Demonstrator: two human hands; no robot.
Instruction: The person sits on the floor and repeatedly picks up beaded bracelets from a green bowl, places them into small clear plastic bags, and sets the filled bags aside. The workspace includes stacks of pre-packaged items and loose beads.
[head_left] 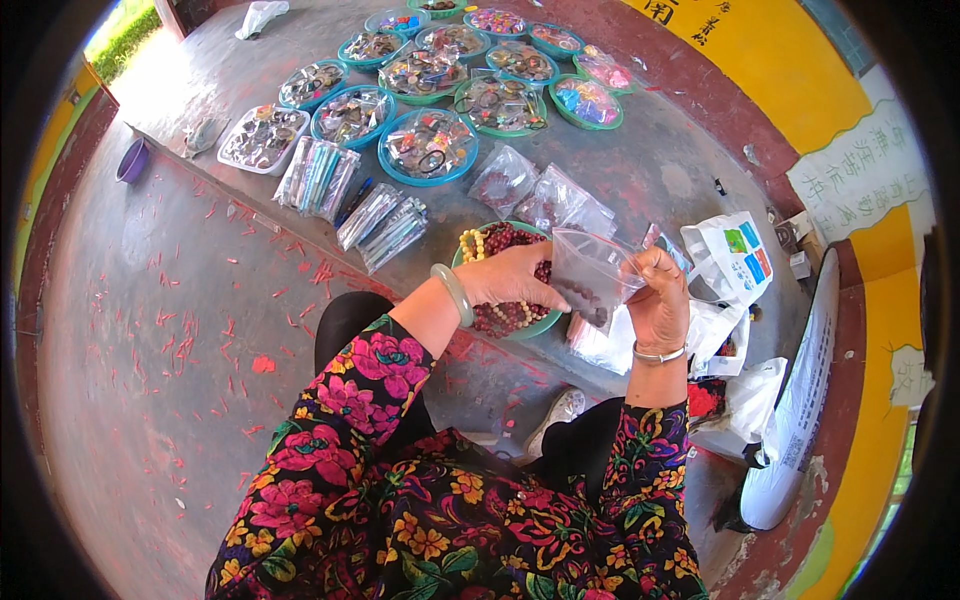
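In the head view, a small clear plastic bag [590, 272] is held up between both hands, just above a green bowl of dark red and cream beads [503, 318] that sits on the raised grey desk [660, 165]. The bag's upper right edge is pinched by the right hand [658, 298], with fingers curled, so that its mouth stays raised and open toward the other hand. The left hand [515, 277] is closed over the bag's left edge, fingers pressed together at the opening; whether a bead is pinched in them cannot be told. A few dark beads are seen lying at the bottom of the bag, which hangs directly over the bowl, apparently so that anything dropped falls back among the beads. A pale green bangle [453, 294] is worn on the left wrist and a silver bracelet [659, 353] on the right. Beyond the left hand, filled clear packets [505, 180] are laid flat, and farther off blue and green trays of packed trinkets [428, 146] are set out in rows. To the right of the right hand, white shopping bags [728, 255] are stood within reach.
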